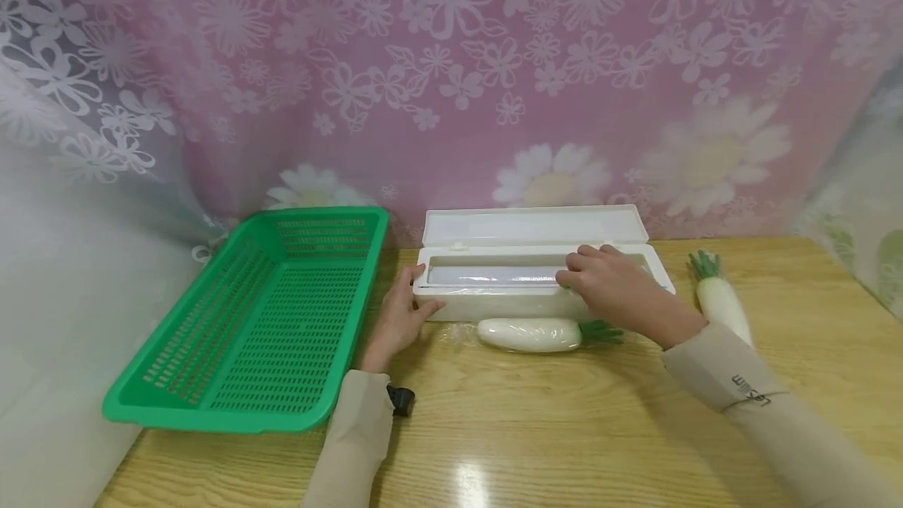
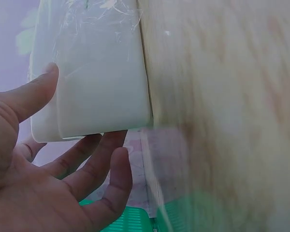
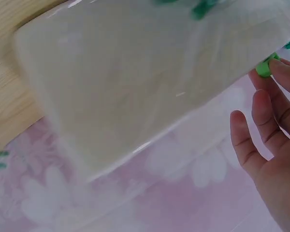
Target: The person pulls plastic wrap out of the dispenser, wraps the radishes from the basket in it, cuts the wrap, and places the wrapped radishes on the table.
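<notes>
A white cling film dispenser stands with its lid raised and a film roll inside. My left hand holds its left end; in the left wrist view the thumb lies on the front face and the fingers touch the end. At the front edge, right of the middle, my right hand pinches a small bright green slider between thumb and forefinger. Clear film hangs over the dispenser's front. Right below it lies a white radish with green leaf stubs, with clear film on and beside it.
A green slotted plastic basket sits on the left of the wooden table. A second white radish lies to the right, partly behind my right sleeve. Behind the table hangs a pink flowered curtain.
</notes>
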A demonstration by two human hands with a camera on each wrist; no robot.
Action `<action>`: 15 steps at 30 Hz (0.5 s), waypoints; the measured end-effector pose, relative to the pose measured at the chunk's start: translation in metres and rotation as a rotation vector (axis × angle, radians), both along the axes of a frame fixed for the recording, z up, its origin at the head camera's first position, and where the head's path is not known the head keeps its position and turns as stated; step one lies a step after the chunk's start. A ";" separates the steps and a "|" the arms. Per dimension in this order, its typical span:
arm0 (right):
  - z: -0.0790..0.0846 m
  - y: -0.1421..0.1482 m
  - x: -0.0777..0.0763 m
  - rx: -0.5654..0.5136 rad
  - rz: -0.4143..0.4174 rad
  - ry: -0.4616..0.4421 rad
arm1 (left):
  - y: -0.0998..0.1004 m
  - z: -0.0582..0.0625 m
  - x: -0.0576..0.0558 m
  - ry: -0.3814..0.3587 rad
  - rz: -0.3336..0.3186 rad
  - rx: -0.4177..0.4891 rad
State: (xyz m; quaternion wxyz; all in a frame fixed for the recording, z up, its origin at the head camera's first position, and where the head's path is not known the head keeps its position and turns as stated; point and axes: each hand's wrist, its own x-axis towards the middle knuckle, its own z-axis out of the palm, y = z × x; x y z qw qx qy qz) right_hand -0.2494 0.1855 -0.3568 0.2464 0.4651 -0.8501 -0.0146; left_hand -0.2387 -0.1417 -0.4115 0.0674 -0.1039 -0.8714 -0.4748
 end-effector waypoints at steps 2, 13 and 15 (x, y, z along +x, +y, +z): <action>0.000 0.012 0.000 0.002 0.003 0.022 | 0.000 0.000 0.000 -0.003 0.012 -0.002; -0.007 0.075 0.003 -0.013 -0.015 0.060 | 0.001 0.000 0.001 0.005 -0.002 -0.003; -0.008 0.082 0.004 -0.029 -0.011 0.069 | 0.001 0.000 0.002 -0.002 0.003 -0.004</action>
